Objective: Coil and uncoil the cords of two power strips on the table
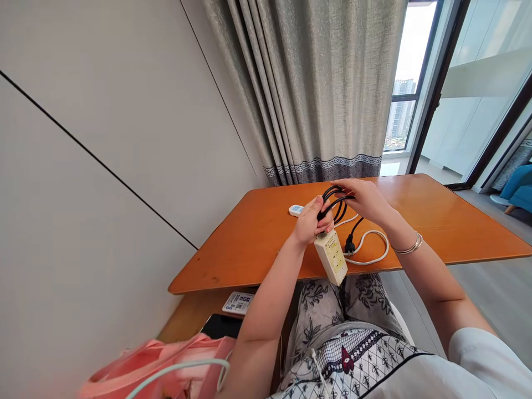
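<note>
My left hand [310,223] is closed round the end of a cream power strip [331,257] and a bundle of black cable [334,203]. The strip tilts down over the near edge of the orange table [257,233]. My right hand [362,198] pinches the looped black cable just above the strip. The cable's black plug [349,244] hangs down beside the strip. A white cord [371,247] lies in a loop on the table under my right wrist, which wears a bracelet.
A small white remote [296,210] lies on the table beyond my left hand. A lower shelf holds a card [238,303] and a dark phone [221,326]. Pink fabric [166,366] lies at the lower left. A wall stands left, grey curtains behind.
</note>
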`<state>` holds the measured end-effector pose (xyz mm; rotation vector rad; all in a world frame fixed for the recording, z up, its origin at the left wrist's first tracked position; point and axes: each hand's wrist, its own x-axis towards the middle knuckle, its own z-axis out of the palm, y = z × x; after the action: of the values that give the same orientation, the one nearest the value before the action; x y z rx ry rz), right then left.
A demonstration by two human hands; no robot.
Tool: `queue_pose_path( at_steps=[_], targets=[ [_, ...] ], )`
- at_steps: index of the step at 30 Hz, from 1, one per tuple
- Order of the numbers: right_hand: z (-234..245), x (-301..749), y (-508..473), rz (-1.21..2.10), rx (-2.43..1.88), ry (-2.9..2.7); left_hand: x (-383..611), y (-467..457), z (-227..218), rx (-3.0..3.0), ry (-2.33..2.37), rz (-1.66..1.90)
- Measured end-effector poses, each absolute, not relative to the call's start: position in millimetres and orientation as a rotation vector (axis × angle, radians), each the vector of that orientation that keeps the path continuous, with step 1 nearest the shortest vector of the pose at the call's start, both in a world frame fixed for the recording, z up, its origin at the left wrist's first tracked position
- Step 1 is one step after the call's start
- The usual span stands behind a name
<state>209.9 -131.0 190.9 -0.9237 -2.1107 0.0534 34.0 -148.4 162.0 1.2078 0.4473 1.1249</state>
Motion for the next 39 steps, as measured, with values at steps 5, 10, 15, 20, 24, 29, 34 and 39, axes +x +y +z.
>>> queue_pose_path(
  at_steps=[5,10,15,20,24,29,34,39],
  targets=[
    [199,208,-130,-0.105,-1.010,-2.167,32,-150,170,1.184,0.483,1.172],
    [212,209,-131,-0.113,-1.068,-2.243,29,-152,176,1.112,0.513,1.134],
    [223,213,-127,0.036,-1.126,-2.293,29,-152,178,1.115,0.573,1.111],
    [224,218,-125,0.246,-0.996,-2.279,30,-154,179,1.166,0.606,1.020],
    [215,224,-124,0.433,-0.901,-2.168,32,-158,178,1.106,0.558,1.060],
    [175,237,-125,0.875,-0.771,-2.028,32,-158,178,0.994,0.506,1.205],
    [125,237,-128,0.997,-0.745,-1.785,29,-157,179,0.868,0.495,1.290],
    [116,217,-112,0.810,-0.771,-1.439,28,-162,179,0.826,0.447,1.210]
  ],
)
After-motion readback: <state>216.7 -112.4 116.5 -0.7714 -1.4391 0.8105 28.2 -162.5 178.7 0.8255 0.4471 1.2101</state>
